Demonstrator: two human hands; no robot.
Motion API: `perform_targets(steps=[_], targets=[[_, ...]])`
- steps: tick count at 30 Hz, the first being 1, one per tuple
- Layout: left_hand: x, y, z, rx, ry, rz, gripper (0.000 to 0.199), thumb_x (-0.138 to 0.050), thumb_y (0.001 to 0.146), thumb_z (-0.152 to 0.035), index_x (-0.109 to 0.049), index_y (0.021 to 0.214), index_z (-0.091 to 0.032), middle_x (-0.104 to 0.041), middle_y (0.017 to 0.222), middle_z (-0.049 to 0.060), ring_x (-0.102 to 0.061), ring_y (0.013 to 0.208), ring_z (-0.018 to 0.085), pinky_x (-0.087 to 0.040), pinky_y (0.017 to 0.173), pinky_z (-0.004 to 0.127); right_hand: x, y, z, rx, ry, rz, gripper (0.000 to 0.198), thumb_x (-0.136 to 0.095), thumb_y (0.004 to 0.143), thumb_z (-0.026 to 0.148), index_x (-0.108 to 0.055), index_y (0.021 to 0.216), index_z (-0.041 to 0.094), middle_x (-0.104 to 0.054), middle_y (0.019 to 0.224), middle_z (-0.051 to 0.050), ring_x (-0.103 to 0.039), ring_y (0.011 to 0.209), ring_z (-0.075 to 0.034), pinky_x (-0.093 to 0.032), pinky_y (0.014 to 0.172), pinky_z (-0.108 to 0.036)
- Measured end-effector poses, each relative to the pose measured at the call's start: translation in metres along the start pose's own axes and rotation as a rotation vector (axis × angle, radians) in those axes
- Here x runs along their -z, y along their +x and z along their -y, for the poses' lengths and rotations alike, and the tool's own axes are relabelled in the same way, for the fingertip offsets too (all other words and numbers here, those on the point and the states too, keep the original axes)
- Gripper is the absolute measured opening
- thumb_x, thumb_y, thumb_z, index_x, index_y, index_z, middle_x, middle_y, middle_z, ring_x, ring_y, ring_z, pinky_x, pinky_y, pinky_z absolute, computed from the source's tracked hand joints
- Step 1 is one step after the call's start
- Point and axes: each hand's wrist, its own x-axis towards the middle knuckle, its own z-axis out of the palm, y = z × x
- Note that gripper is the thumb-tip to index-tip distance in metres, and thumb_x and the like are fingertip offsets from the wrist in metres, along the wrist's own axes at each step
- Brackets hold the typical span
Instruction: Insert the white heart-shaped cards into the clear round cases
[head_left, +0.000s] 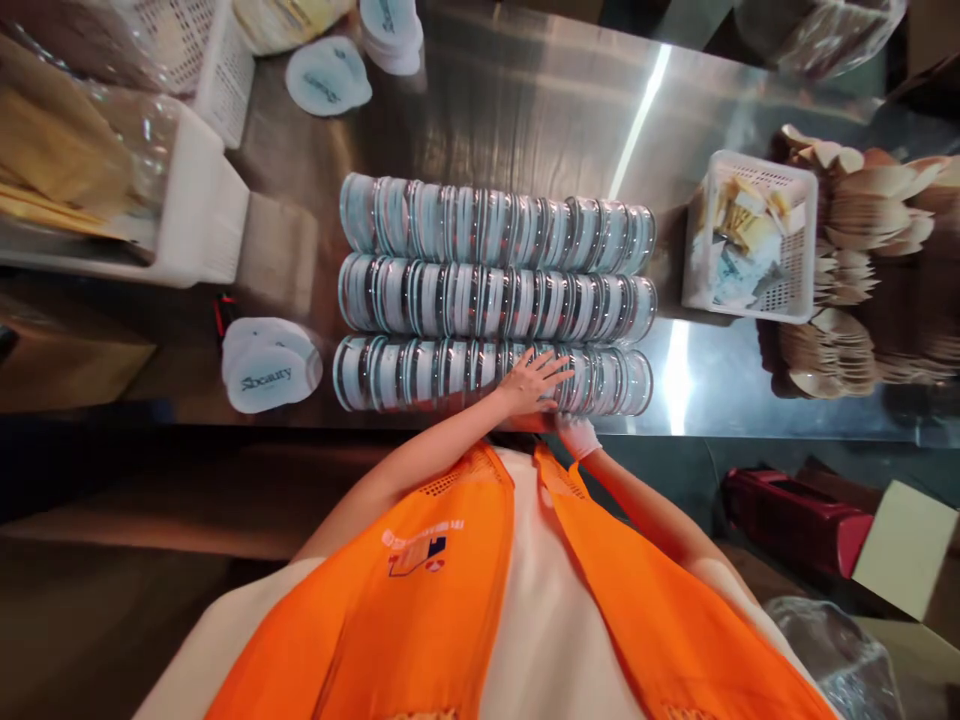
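Note:
Three long rows of clear round containers with whitish discs or labels lie on their sides across the metal table: a far row (480, 222), a middle row (480, 300) and a near row (424, 375). My left hand (531, 384) rests on the near row, right of its middle, with fingers spread and nothing gripped. Close beside it, my right hand (577, 435) is at the table's front edge, below the near row. A white glove or cover shows at its wrist end; its fingers are mostly hidden, so their hold is unclear.
White oval cards printed "beauty" (270, 365) lie at left, with more cards (328, 76) behind. White baskets (202, 200) line the left side. At right stand a small white basket (799, 240) of packets and stacks of brown scoop-shaped pieces (862, 205). A dark red object (799, 520) sits below.

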Motion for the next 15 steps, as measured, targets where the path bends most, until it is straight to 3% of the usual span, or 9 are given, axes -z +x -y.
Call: perform_targets(steps=[3,7,9,11,15], targets=[[0.009,-0.016,0.006,-0.012,0.005,-0.042,0.067,-0.054,0.098,-0.048,-0.038,0.160,-0.028,-0.032,0.168,0.008,-0.028,0.156,0.031,-0.017,0.127,0.059,0.011,-0.011,-0.016,-0.055,0.008,-0.108,0.043,-0.033,0.103,0.023,-0.068,0.126,0.015,-0.073,0.105,-0.020,-0.070,0.093,-0.027,-0.046,0.071,-0.030],[0.014,-0.049,0.026,0.100,0.028,-0.090,0.068,-0.054,0.098,-0.052,-0.040,0.159,-0.027,-0.038,0.165,0.010,-0.031,0.155,0.033,-0.018,0.126,0.058,0.076,0.006,-0.046,0.011,-0.046,-0.455,0.044,-0.038,0.103,0.021,-0.060,0.142,0.022,-0.068,0.123,-0.015,-0.065,0.105,-0.023,-0.044,0.078,-0.028],[0.014,-0.060,0.034,0.100,0.049,-0.054,0.071,-0.058,0.095,-0.053,-0.041,0.159,-0.028,-0.038,0.165,0.010,-0.030,0.154,0.035,-0.022,0.125,0.059,0.118,0.035,-0.057,0.144,-0.119,-0.395,0.038,-0.043,0.102,0.022,-0.067,0.132,0.024,-0.067,0.126,-0.014,-0.063,0.106,-0.024,-0.043,0.078,-0.028],[0.014,-0.064,0.037,0.084,0.070,-0.024,0.069,-0.058,0.095,-0.053,-0.041,0.158,-0.030,-0.036,0.166,0.010,-0.030,0.154,0.035,-0.024,0.123,0.060,0.153,0.065,-0.061,0.214,-0.142,-0.246,0.032,-0.049,0.099,0.024,-0.072,0.122,0.024,-0.068,0.127,-0.011,-0.065,0.107,-0.022,-0.044,0.076,-0.027],[0.015,-0.061,0.036,0.078,0.087,-0.005,0.067,-0.056,0.097,-0.055,-0.041,0.158,-0.032,-0.034,0.167,0.008,-0.030,0.154,0.036,-0.027,0.120,0.062,0.184,0.099,-0.054,0.251,-0.215,0.065,0.031,-0.058,0.092,0.023,-0.078,0.113,0.015,-0.075,0.115,-0.014,-0.069,0.101,-0.023,-0.046,0.078,-0.028]])
